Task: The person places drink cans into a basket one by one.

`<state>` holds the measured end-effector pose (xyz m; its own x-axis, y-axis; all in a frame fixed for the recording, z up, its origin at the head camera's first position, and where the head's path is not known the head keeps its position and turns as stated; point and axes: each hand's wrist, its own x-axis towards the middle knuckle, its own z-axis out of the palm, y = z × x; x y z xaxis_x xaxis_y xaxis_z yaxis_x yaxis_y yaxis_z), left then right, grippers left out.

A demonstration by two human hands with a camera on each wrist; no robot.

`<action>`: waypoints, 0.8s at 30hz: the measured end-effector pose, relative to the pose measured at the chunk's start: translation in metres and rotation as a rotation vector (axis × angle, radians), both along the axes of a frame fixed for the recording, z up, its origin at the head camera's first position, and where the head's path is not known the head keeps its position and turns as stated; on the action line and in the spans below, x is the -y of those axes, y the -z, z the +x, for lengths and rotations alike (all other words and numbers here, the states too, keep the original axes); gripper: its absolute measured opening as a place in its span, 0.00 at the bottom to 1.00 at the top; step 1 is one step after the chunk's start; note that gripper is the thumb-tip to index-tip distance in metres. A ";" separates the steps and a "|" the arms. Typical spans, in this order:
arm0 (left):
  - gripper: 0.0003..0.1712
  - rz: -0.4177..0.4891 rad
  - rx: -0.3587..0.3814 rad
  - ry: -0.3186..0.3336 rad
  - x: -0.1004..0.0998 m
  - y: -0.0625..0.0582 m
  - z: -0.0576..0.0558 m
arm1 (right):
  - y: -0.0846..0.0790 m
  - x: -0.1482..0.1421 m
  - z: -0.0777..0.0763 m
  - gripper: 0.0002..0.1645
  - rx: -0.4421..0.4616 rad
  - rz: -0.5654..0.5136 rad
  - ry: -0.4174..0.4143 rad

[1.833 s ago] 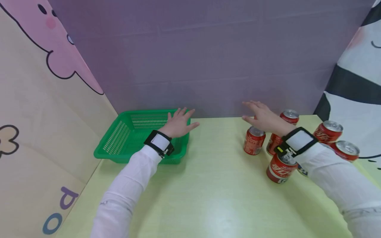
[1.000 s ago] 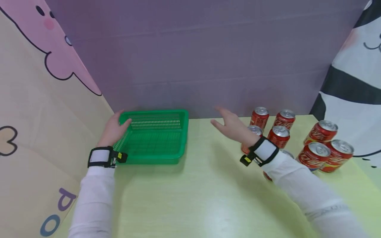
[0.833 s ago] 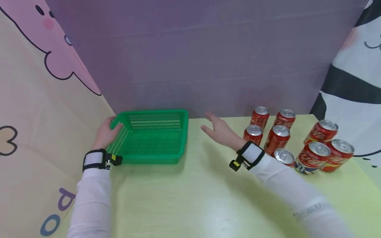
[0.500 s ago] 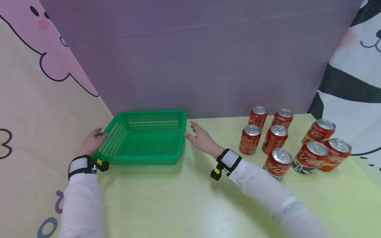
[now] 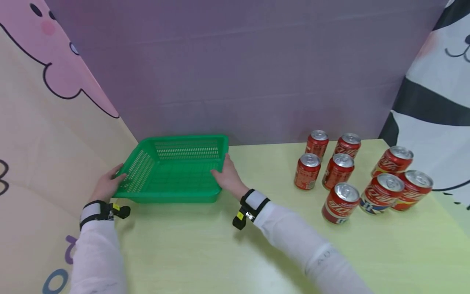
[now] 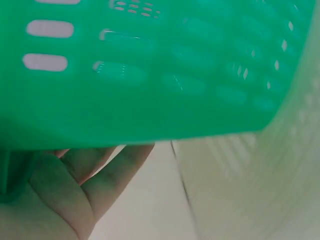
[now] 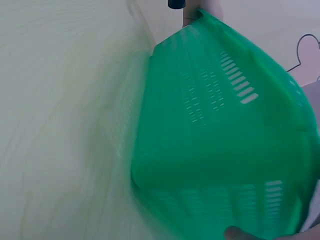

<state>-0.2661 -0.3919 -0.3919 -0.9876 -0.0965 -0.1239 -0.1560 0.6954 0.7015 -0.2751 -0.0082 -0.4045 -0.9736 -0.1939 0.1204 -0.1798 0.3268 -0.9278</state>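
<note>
A shallow green plastic basket (image 5: 176,197) with slotted sides stands on the table at the back left, and nothing lies in it. My left hand (image 5: 105,184) grips its left rim, thumb on top; the left wrist view shows the fingers (image 6: 117,177) beneath the basket's edge. At the right rim my right hand (image 5: 230,179) holds on, thumb over the inside and fingers along the outer side. Only a fingertip (image 7: 235,232) of that hand shows low in the right wrist view, against the basket wall (image 7: 200,150).
Several red drink cans with silver tops stand upright on the right of the pale table (image 5: 220,253); the nearest can (image 5: 340,206) is in front of the others. A purple-grey cloth wall (image 5: 220,73) rises behind, and printed panels flank both sides.
Both hands came from above the table to the basket's two ends: the left moved left, the right swept left from over the cans. Each has taken hold of a rim.
</note>
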 end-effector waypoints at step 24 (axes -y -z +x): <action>0.36 0.068 -0.030 -0.009 -0.018 0.003 0.010 | 0.012 -0.013 0.006 0.50 0.081 -0.105 0.035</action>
<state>-0.2561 -0.3742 -0.3953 -0.9900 -0.0982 -0.1013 -0.1408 0.6448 0.7513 -0.2690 0.0046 -0.4161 -0.9869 -0.1500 0.0589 -0.0931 0.2322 -0.9682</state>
